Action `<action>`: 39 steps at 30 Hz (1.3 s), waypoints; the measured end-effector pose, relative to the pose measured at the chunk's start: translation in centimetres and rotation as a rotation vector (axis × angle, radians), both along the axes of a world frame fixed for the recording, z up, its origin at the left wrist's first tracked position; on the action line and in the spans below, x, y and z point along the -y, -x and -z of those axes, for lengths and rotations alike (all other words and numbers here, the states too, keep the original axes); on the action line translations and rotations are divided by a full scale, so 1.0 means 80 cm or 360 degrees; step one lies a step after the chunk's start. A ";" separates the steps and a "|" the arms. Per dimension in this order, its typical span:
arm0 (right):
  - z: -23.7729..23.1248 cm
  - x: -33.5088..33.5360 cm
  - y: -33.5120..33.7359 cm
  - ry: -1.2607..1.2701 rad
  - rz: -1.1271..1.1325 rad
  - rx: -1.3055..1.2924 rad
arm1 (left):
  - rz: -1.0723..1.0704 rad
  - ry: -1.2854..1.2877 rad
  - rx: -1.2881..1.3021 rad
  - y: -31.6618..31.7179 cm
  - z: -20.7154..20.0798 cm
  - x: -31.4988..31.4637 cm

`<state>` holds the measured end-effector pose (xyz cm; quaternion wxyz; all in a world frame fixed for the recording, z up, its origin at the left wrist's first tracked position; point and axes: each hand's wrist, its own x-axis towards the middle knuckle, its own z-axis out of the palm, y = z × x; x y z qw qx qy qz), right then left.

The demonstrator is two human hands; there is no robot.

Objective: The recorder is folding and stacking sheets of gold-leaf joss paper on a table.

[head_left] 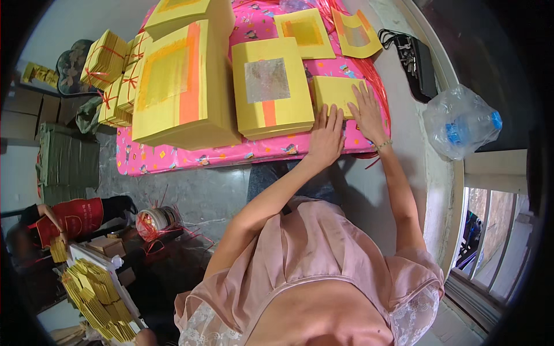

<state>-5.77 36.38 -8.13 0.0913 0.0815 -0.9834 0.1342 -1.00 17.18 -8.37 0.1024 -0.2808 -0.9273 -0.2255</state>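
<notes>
A small piece of yellow joss paper (332, 89) lies on the pink patterned table cover (219, 155), near its right edge. My right hand (369, 115) rests on its right side with the fingers stretched out. At its near left corner is my left hand (328, 135), fingers extended and holding nothing. Just left of my hands sits a stack of yellow paper (245, 115) with a silver square and an orange strip on top. Whether the small piece is one folded sheet or several, I cannot tell.
A tall yellow paper stack (222, 109) and red-tied bundles (107, 60) stand on the left. Loose red ties (375, 81) hang along the table's right edge. On the right ledge are a black pouch (424, 75) and a bagged bottle (461, 124). Another person (69, 222) handles yellow paper at lower left.
</notes>
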 end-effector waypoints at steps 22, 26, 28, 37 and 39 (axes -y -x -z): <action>-0.165 0.126 -0.021 0.0540 -0.0886 -0.0270 | -0.0065 -0.0655 -0.0412 -0.034 -0.126 0.143; -0.154 0.147 -0.018 0.0306 -0.1047 -0.0403 | -0.0264 -0.0582 -0.0365 -0.018 -0.114 0.187; -0.150 0.150 -0.013 0.0287 -0.1072 -0.0382 | -0.0314 -0.0579 -0.0350 -0.012 -0.107 0.202; -0.154 0.153 -0.006 0.0485 -0.1068 -0.0170 | -0.0308 -0.0672 -0.0056 -0.009 -0.092 0.221; -0.156 0.154 -0.005 0.0552 -0.1052 -0.0121 | -0.0312 -0.0693 -0.0040 -0.009 -0.094 0.220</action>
